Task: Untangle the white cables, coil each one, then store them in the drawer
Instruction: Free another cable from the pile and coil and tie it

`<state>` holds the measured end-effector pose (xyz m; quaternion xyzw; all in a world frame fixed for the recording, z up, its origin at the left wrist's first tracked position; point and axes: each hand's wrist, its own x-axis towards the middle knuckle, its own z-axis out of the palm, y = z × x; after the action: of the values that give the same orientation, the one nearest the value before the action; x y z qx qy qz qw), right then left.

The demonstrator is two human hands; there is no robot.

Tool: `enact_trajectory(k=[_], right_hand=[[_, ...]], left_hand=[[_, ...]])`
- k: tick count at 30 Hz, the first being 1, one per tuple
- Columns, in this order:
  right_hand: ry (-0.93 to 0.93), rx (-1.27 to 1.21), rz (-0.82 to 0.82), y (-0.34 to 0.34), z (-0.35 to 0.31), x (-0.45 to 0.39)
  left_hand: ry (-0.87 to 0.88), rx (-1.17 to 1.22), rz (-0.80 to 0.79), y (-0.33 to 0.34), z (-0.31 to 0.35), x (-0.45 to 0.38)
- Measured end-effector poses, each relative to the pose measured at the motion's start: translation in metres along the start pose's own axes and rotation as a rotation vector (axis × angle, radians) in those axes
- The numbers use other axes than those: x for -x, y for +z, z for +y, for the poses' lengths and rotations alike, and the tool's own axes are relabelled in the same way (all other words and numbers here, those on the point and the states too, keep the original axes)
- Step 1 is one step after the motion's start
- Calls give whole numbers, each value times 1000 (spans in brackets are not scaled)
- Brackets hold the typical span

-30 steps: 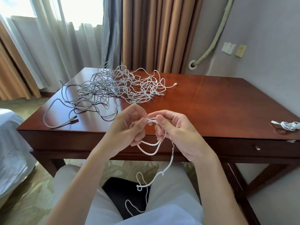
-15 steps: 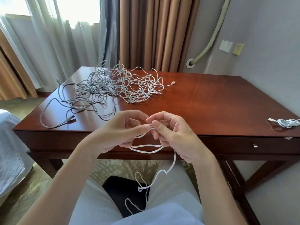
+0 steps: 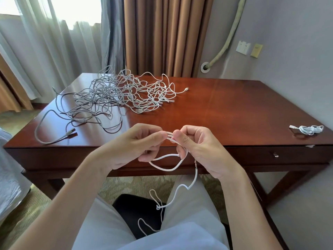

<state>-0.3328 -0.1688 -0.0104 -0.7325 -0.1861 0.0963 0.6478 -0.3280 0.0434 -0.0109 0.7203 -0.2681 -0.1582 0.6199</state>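
Note:
My left hand point(image 3: 137, 147) and my right hand point(image 3: 200, 150) pinch the same white cable point(image 3: 168, 166) in front of the desk's near edge. A few strands lie folded side by side between my fingertips. A loop hangs below them, and the cable's tail drops onto my lap with a small knot in it. A big tangle of white and grey cables point(image 3: 115, 94) lies on the far left of the wooden desk point(image 3: 234, 112). One coiled white cable point(image 3: 309, 129) rests at the desk's right edge. The drawer point(image 3: 273, 155) under the right side is closed.
Curtains and a window stand behind the desk, and a grey wall with a socket plate is at the right. A bed corner shows at the left edge. My legs and a black chair seat are below.
My hands have moved slightly apart and lower, so the folded strands now show between my fingertips. The hanging loop has widened.

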Motion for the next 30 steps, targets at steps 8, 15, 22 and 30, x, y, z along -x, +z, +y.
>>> enact_trajectory(k=[8, 15, 22, 30], right_hand=[[1, -194, -47, -5, 5, 3], [22, -104, 81, -7, 4, 5], [-4, 58, 218, -9, 1, 7], [12, 66, 381, -18, 0, 7]], left_hand=[[-16, 211, 71, 3, 0, -7], [-102, 159, 41, 7, -4, -9], [-146, 57, 13, 3, -4, -5], [-116, 31, 35, -2, -8, -1]])
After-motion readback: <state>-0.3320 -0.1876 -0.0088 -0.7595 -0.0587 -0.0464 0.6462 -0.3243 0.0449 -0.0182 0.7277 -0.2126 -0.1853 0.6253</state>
